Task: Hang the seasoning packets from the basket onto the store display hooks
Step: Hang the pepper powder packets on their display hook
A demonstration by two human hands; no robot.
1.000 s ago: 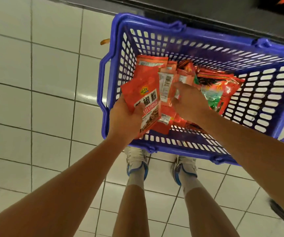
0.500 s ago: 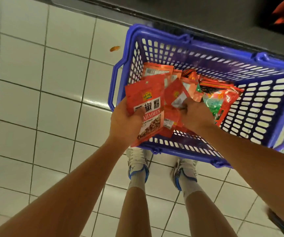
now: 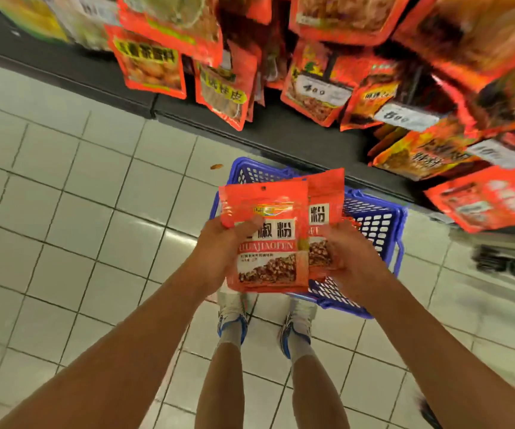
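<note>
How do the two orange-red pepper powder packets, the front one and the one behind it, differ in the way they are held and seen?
The front orange-red packet shows its whole face, hang hole included; the rear orange-red packet is half hidden behind it. The front packet is in the left hand, thumb across its label; the rear one is held by the right hand. The rear packet sits higher and further right. Both share the same print and stand upright above the blue plastic basket.

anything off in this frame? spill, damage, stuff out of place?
One thing: a small orange-brown scrap lies on the white floor tile just left of the blue basket, loose debris; too small to identify. The packets held by the left hand and right hand look intact.
</note>
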